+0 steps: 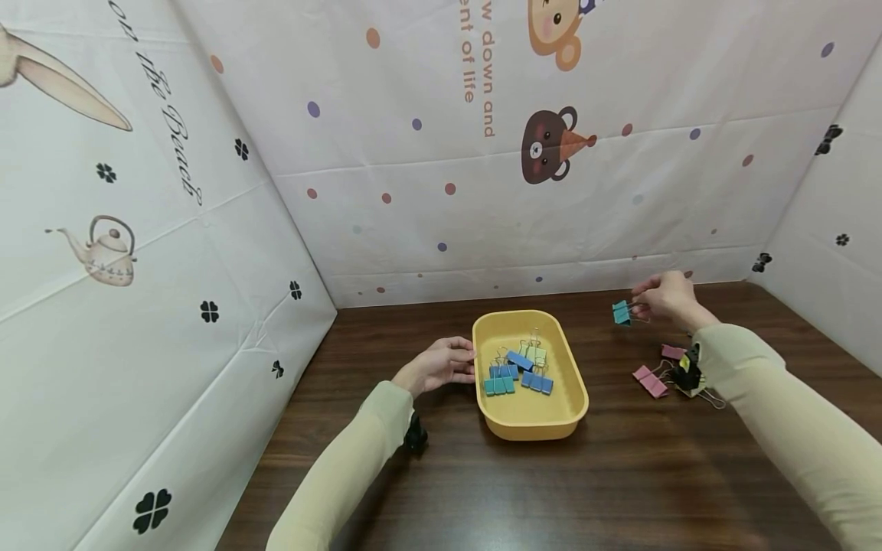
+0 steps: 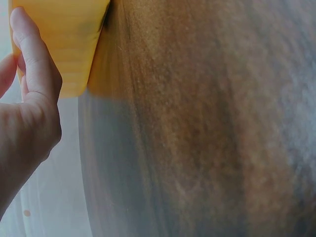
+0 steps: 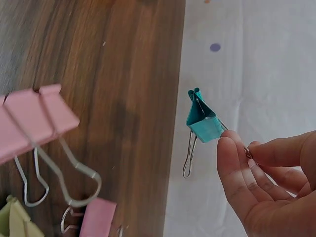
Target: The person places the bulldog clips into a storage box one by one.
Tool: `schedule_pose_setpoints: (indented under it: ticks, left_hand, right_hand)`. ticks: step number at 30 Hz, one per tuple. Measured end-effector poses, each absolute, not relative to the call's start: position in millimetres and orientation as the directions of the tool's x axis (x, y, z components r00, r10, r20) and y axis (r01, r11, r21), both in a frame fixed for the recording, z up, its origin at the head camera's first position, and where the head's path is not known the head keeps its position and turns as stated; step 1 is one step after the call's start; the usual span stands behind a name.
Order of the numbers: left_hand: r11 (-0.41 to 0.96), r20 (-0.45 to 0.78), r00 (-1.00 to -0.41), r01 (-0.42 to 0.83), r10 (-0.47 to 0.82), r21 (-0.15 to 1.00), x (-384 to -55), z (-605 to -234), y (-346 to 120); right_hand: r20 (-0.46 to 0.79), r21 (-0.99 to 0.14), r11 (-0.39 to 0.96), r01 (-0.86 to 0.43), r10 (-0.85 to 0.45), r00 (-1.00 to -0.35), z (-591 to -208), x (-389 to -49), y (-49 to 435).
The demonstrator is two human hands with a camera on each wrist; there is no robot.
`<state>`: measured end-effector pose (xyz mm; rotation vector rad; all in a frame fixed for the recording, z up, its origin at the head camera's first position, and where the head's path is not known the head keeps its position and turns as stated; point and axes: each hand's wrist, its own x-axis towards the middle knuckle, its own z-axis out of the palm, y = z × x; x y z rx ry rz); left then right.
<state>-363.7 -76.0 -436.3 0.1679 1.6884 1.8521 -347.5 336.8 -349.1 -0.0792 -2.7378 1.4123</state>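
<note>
My right hand (image 1: 667,297) pinches a teal binder clip (image 3: 203,121) by one wire handle, raised over the table at the right. Its other wire handle hangs down in the right wrist view. At the left side of a yellow plastic tray (image 1: 576,394), my left hand (image 1: 441,364) rests its fairly straight fingers against the outer wall. Inside the tray lie several binder clips: a teal one (image 1: 499,386), blue ones such as this blue clip (image 1: 537,383), and a pale green one (image 1: 534,354).
Near my right wrist, a pink binder clip (image 1: 651,381), a second pink clip (image 1: 673,352) and a yellow-green clip (image 3: 19,219) lie on the dark wooden table (image 1: 441,490). Printed white sheets (image 1: 386,229) stand behind the table and along both sides.
</note>
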Motion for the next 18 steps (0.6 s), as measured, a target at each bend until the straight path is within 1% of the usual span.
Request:
schedule_pose_setpoints:
  ticks: [7,18]
  left_hand:
    - [0.004,-0.307,-0.799,-0.356,0.516,0.934,-364,-436,-76]
    - [0.0,-0.311,-0.802,-0.361,0.509,0.933,-362,-435,-76]
  right_hand:
    - [0.038,-0.814,0.581,-0.013,0.031,-0.999,-341,-347,321]
    - [-0.002,-0.856,0.516,-0.005,-0.014,-1.0,-330,-346,290]
